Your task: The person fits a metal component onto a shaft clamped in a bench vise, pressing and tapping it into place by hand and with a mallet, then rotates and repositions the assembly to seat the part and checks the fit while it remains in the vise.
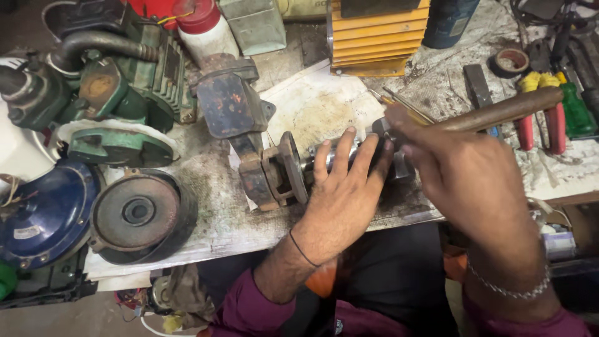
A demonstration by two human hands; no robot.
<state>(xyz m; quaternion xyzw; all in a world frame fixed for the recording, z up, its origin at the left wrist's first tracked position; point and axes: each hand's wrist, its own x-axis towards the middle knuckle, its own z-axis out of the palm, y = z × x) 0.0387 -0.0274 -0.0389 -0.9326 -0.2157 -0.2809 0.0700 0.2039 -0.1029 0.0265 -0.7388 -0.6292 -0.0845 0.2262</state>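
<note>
A rusty motor shaft assembly [284,168] with a round flange and a shiny steel shaft lies on the stained bench. My left hand [343,187] rests flat over the shaft, fingers spread along it, pressing it down. Just to its right, my right hand [458,168] is wrapped around a hammer with a wooden handle [505,109] that runs up and right; the hammer head sits at the shaft's end, mostly hidden by my fingers.
A green motor housing [125,81] and dark round covers [140,215] crowd the left. A yellow finned block [377,34] stands at the back. Red-handled pliers [543,122] and a green screwdriver [577,112] lie on the right. The bench edge [249,240] runs below my hands.
</note>
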